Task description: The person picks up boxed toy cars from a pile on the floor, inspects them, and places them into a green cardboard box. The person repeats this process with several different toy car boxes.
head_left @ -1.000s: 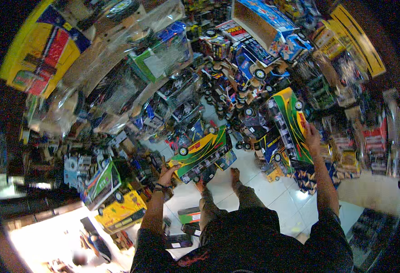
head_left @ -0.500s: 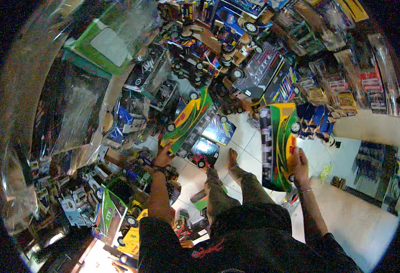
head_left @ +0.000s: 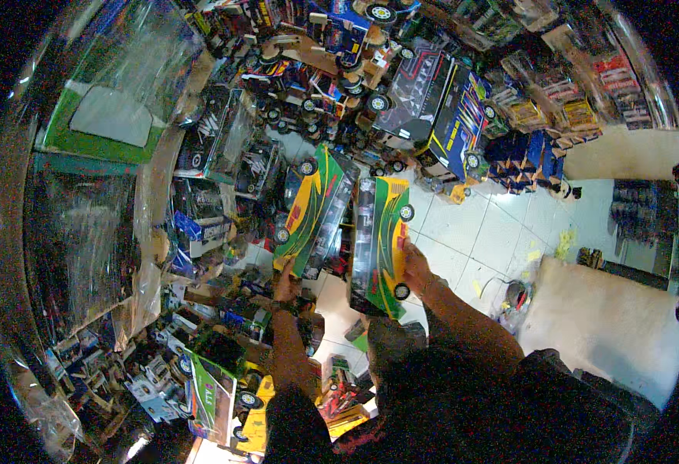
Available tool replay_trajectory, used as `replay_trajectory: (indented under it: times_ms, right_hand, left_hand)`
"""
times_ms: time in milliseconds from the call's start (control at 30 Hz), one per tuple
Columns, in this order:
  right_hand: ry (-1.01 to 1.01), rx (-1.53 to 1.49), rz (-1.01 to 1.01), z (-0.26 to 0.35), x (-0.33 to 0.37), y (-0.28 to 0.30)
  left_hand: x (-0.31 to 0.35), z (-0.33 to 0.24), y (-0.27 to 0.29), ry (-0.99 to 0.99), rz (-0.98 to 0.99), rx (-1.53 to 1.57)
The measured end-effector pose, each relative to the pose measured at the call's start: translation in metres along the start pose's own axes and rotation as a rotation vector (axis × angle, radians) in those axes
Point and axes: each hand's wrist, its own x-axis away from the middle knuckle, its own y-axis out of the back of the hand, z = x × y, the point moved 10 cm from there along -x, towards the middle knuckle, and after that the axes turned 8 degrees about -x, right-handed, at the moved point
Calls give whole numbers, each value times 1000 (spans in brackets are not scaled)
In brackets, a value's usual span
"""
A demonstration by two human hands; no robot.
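My left hand [head_left: 286,286] is closed on the near end of a green and yellow toy bus [head_left: 308,209], which leans with its far end to the right. A second toy bus [head_left: 384,240] in the same colours stands nearly lengthwise beside it, gripped along its right side by my right hand [head_left: 415,269]. Dark window strips show on both, and their pale-hubbed wheels face outward. The far ends of the two come close together, a narrow gap between them. The fingertips of both hands are partly hidden by the toys.
More toy vehicles crowd the far side, among them a blue bus [head_left: 457,124]. At the left stand plastic-wrapped stacks [head_left: 80,232]. A white and green toy truck [head_left: 212,398] and yellow toy parts sit at the lower left. Cardboard [head_left: 602,325] lies on the tiled floor [head_left: 471,236] at right.
The right toy bus has moved left, close beside the other one. My left hand still grips its bus, now turned more upright. The view has shifted, and the surroundings sit differently in it.
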Motion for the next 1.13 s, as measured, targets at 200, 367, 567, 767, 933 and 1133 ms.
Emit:
replay_trajectory:
  times_ms: [200, 367, 567, 767, 933, 1133]
  right_hand:
    - [74, 7, 32, -60, -54, 19]
    - [499, 433, 293, -48, -58, 11]
    - [-210, 387, 122, -54, -60, 72]
    - [517, 1155, 410, 95, -24, 105]
    - [94, 555, -294, 189, -69, 202]
    - [637, 341, -107, 298, -154, 177]
  left_hand:
    - [22, 43, -17, 731, 355, 561]
    - [12, -2, 17, -36, 28, -441]
    - [40, 43, -23, 334, 279, 189]
    - [87, -98, -20, -476, -747, -1285]
    - [39, -205, -33, -180, -908, -887]
    - [-109, -393, -152, -305, -404, -607]
